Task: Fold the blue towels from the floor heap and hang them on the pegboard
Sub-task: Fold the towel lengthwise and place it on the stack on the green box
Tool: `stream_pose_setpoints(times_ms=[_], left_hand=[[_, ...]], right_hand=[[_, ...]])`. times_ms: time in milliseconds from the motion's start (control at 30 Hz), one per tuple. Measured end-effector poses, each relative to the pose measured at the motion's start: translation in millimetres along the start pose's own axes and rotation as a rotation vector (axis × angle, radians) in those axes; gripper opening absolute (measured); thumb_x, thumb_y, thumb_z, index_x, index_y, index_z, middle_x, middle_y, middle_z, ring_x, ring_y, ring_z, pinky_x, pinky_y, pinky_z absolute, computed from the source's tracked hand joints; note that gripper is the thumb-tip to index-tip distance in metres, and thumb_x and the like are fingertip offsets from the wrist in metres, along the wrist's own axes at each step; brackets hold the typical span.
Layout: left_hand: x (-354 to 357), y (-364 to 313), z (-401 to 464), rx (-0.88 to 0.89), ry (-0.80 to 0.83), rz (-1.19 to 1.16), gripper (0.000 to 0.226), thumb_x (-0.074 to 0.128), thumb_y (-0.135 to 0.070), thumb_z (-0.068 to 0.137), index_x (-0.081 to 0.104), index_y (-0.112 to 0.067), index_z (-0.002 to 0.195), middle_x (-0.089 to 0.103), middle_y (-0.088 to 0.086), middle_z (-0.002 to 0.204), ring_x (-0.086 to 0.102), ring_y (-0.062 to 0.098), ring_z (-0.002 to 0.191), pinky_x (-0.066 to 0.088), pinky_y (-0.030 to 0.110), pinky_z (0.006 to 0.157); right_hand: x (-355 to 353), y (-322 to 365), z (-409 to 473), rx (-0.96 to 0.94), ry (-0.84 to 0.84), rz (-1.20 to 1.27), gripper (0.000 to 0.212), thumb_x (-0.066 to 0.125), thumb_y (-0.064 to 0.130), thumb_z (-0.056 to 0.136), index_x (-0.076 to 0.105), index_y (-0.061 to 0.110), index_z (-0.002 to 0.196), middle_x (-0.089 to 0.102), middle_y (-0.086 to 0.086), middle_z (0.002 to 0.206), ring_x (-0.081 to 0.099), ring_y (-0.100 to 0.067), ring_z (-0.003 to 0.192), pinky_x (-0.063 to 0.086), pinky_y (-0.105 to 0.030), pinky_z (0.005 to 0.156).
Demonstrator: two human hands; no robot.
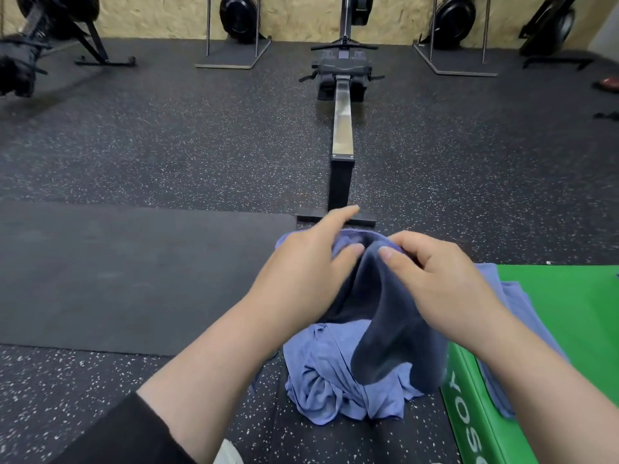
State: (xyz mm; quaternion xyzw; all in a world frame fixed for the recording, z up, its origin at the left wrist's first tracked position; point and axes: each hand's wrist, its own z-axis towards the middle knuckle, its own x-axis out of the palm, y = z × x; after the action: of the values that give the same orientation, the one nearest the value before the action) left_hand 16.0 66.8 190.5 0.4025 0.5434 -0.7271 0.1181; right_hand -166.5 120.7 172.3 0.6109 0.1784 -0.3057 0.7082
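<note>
Floor: black rubber gym flooring (167,145) flecked with white covers the room, and a plain dark rectangular exercise mat (127,276) lies on it at the left.
Back wall: a pale chipboard wall (160,15) runs along the far side.
Held towel: a dark navy blue towel (388,323) hangs between both hands, raised above the heap, its lower end draping onto the lighter cloth below.
Left hand: the left hand (301,272) holds the upper left edge of the dark navy blue towel with thumb and lower fingers, the index finger stretched out straight.
Right hand: the right hand (435,276) pinches the upper right edge of the same towel, fingers curled round the cloth.
Heap: a crumpled heap of light blue towels (335,376) sits on the floor directly under the hands; how many pieces it holds cannot be told.
Other towel: one more light blue towel (509,296) lies spread over the near edge of the green pad, partly hidden by the right forearm.
Pad: one bright green padded block with white lettering (569,316) stands just right of the heap.
Sleeve: a black sleeve (127,433) covers the left arm from the elbow.
Rowing machine: one black rowing machine with a silver rail (341,128) runs away from the hands, its foot just beyond the fingers.
Far equipment: four black flywheel machines stand along the wall, blurred at the left.
</note>
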Motion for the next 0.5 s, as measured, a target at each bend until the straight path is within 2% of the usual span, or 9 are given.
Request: stream_pose_setpoints(times_ms=[33,100,167,267,367,433,500], left_hand=[[3.6,-1.7,-2.0,0.037,0.054,0.038,0.054,0.055,-0.040,0.100,0.037,-0.047,0.150,0.065,-0.002,0.087,0.059,0.020,0.096,0.045,0.032,0.084],[11.2,-0.3,-3.2,0.073,0.102,0.071,0.056,0.054,-0.044,0.100,0.032,-0.048,0.151,0.071,-0.003,0.115,0.062,0.022,0.111,0.048,0.036,0.094],[15.8,0.9,-2.7,0.090,0.096,0.081,0.047,0.052,-0.047,0.100,0.041,-0.046,0.146,0.069,-0.004,0.127,0.062,0.024,0.119,0.050,0.041,0.096],[16.6,1.5,-0.6,0.104,0.078,0.094,0.025,0.052,-0.049,0.100,0.059,-0.038,0.121,0.073,-0.006,0.107,0.065,0.022,0.105,0.052,0.041,0.086],[14.9,1.5,0.0,0.057,0.057,0.121,0.022,0.050,-0.049,0.100,0.059,-0.029,0.098,0.065,-0.004,0.081,0.062,0.026,0.088,0.051,0.043,0.078],[14.1,1.7,-0.1,0.027,0.004,0.119,0.023,0.049,-0.047,0.101,0.057,-0.028,0.091,0.063,-0.003,0.077,0.061,0.028,0.085,0.051,0.043,0.077],[11.5,3.4,1.9,-0.007,-0.103,0.077,0.024,0.050,-0.043,0.101,0.056,-0.025,0.087,0.064,-0.003,0.077,0.060,0.028,0.085,0.050,0.041,0.077]], right_hand=[[0.5,1.0,-0.5,-0.016,0.024,-0.004,0.016,0.056,0.025,0.100,0.069,0.021,0.091,0.068,0.006,0.078,0.060,-0.012,0.077,0.047,-0.033,0.076],[1.9,2.5,-1.2,-0.042,0.070,0.004,0.018,0.055,0.017,0.101,0.070,0.025,0.095,0.071,0.010,0.086,0.062,-0.008,0.083,0.048,-0.029,0.081],[2.7,2.0,-1.3,-0.059,0.090,0.033,0.022,0.056,0.011,0.099,0.071,0.028,0.096,0.072,0.014,0.090,0.063,-0.001,0.085,0.049,-0.028,0.084],[1.7,-1.0,0.3,-0.033,0.065,0.077,0.023,0.062,0.012,0.097,0.071,0.032,0.094,0.074,0.019,0.091,0.066,0.000,0.089,0.051,-0.031,0.086],[0.8,-5.3,1.5,-0.006,0.028,0.097,0.013,0.068,0.018,0.094,0.071,0.029,0.090,0.075,0.013,0.085,0.067,-0.007,0.082,0.052,-0.038,0.081],[0.4,-7.9,1.9,0.016,0.018,0.104,0.006,0.072,0.025,0.091,0.070,0.029,0.087,0.074,0.009,0.080,0.066,-0.015,0.077,0.051,-0.040,0.077],[-0.8,-10.0,2.2,0.037,0.031,0.068,0.010,0.072,0.032,0.090,0.069,0.025,0.084,0.072,0.009,0.074,0.063,-0.019,0.071,0.050,-0.039,0.071]])
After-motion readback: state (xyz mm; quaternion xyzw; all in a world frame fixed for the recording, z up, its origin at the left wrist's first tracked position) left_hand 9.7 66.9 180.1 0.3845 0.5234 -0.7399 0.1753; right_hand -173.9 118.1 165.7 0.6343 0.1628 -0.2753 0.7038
